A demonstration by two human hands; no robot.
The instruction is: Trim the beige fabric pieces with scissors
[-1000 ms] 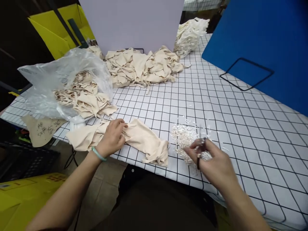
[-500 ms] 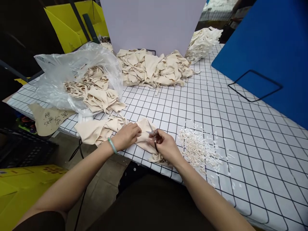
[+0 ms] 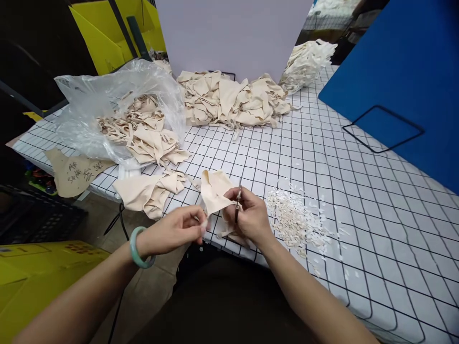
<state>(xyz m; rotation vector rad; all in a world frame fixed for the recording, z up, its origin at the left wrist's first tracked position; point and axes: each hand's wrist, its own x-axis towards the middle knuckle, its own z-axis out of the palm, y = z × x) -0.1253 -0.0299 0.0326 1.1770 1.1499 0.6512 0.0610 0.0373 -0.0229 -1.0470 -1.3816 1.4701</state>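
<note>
A cloth heap (image 3: 233,102) lies toward the tabletop's (image 3: 251,153) far edge, finished or waiting unclear. At the near edge, the left hand (image 3: 175,231) pinches a cloth piece (image 3: 215,191) and the right hand (image 3: 253,217) curls around scissors (image 3: 237,203); scraps (image 3: 296,217) suggest much snipping done, this piece probably pending.

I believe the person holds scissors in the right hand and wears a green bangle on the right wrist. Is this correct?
Not entirely: the head view shows the green bangle around the wrist of the left hand. The scissors are in the right hand, as you say.
</note>
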